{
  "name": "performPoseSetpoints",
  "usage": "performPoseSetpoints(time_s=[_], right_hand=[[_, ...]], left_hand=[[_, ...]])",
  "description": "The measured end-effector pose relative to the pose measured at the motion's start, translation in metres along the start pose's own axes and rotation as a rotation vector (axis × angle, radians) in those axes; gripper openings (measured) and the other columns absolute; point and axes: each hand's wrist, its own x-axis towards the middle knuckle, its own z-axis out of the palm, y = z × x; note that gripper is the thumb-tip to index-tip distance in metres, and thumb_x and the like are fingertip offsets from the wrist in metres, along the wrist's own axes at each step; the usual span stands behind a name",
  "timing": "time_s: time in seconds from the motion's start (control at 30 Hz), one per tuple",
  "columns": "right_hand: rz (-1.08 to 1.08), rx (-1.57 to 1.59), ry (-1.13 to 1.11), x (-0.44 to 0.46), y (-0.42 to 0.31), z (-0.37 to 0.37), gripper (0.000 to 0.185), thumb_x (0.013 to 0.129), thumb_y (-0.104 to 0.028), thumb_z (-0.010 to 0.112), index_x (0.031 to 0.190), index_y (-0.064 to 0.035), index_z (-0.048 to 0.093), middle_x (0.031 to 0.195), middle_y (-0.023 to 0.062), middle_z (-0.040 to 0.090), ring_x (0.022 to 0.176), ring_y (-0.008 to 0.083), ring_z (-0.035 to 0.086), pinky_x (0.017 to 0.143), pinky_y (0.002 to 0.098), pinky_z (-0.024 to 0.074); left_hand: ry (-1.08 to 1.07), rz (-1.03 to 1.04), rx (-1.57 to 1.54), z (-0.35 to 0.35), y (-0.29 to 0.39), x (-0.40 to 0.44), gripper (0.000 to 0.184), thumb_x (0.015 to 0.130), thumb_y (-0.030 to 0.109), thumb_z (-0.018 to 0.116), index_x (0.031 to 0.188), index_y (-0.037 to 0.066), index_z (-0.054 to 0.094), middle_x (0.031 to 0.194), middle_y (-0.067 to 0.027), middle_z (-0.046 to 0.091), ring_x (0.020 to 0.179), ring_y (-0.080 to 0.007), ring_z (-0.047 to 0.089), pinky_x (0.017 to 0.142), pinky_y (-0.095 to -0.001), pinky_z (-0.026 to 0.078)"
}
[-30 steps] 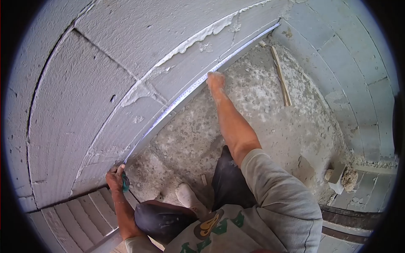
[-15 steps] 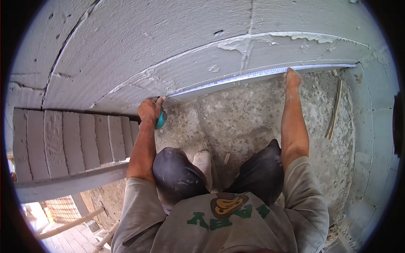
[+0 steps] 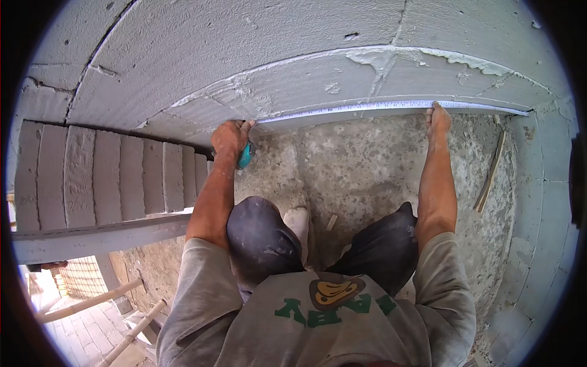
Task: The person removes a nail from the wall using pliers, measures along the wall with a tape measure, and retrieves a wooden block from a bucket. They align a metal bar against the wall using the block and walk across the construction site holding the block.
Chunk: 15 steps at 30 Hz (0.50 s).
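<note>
A tape measure with a teal case is gripped in my left hand, beside the near end of the stacked blocks. Its white blade runs out to the right along the foot of the grey block wall, reaching the corner with the side wall. My right hand is closed at the blade's edge, well to the right, pinching or pressing it against the wall. How the fingers lie under the blade is hidden.
Grey blocks stand in a row at the left, above a pale beam. A thin wood strip lies on the rough concrete floor near the right wall. Bamboo poles show lower left.
The view has turned a little, shifting the scene within the frame. Both hands stay on the tape measure, and its blade still stretches along the wall to the right corner.
</note>
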Motion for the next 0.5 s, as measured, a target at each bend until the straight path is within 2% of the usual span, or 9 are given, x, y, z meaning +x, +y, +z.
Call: performPoseSetpoints(time_s=[0.27, 0.37, 0.43, 0.47, 0.5], right_hand=[[0.06, 0.017, -0.043, -0.021, -0.012, 0.001, 0.023, 0.092, -0.028, 0.053, 0.079, -0.0101, 0.058, 0.058, -0.0008, 0.052, 0.04, 0.0091, 0.04, 0.036, 0.0241, 0.0279], [0.055, -0.032, -0.066, -0.01, -0.002, -0.003, 0.029, 0.091, -0.032, 0.054, 0.08, -0.0065, 0.061, 0.061, 0.0026, 0.057, 0.043, 0.0148, 0.047, 0.042, 0.0306, 0.0376], [-0.015, -0.301, -0.065, 0.009, 0.017, -0.021, 0.026, 0.091, -0.031, 0.054, 0.084, -0.0078, 0.062, 0.064, 0.0018, 0.055, 0.051, 0.0144, 0.05, 0.046, 0.0292, 0.0394], [-0.059, -0.418, -0.096, 0.023, 0.029, -0.018, 0.024, 0.091, -0.031, 0.054, 0.086, -0.0085, 0.062, 0.066, 0.0015, 0.055, 0.055, 0.0142, 0.052, 0.048, 0.0284, 0.0403], [-0.226, -0.498, -0.119, 0.039, 0.051, -0.03, 0.024, 0.093, -0.026, 0.052, 0.099, -0.0053, 0.063, 0.079, 0.0049, 0.061, 0.073, 0.0183, 0.057, 0.062, 0.0321, 0.0462]], left_hand=[[-0.05, -0.014, 0.001, 0.001, -0.002, 0.006, 0.049, 0.081, 0.06, 0.056, 0.097, 0.016, 0.073, 0.093, -0.0138, 0.069, 0.091, -0.0315, 0.065, 0.079, -0.041, 0.049], [-0.032, -0.001, -0.002, 0.0, -0.002, 0.006, 0.049, 0.081, 0.06, 0.056, 0.096, 0.016, 0.073, 0.092, -0.0136, 0.069, 0.091, -0.0312, 0.065, 0.078, -0.0417, 0.049], [0.004, 0.01, -0.067, 0.003, -0.003, 0.004, 0.05, 0.082, 0.06, 0.055, 0.093, 0.014, 0.073, 0.09, -0.014, 0.069, 0.091, -0.0312, 0.065, 0.077, -0.0426, 0.049], [0.066, 0.119, 0.031, 0.011, -0.009, 0.008, 0.05, 0.082, 0.058, 0.055, 0.088, 0.011, 0.072, 0.091, -0.0149, 0.068, 0.088, -0.032, 0.065, 0.076, -0.0426, 0.05], [-0.063, 0.096, 0.086, 0.0, -0.001, 0.005, 0.049, 0.083, 0.055, 0.055, 0.089, 0.009, 0.07, 0.091, -0.0147, 0.068, 0.085, -0.0319, 0.066, 0.073, -0.0433, 0.051]])
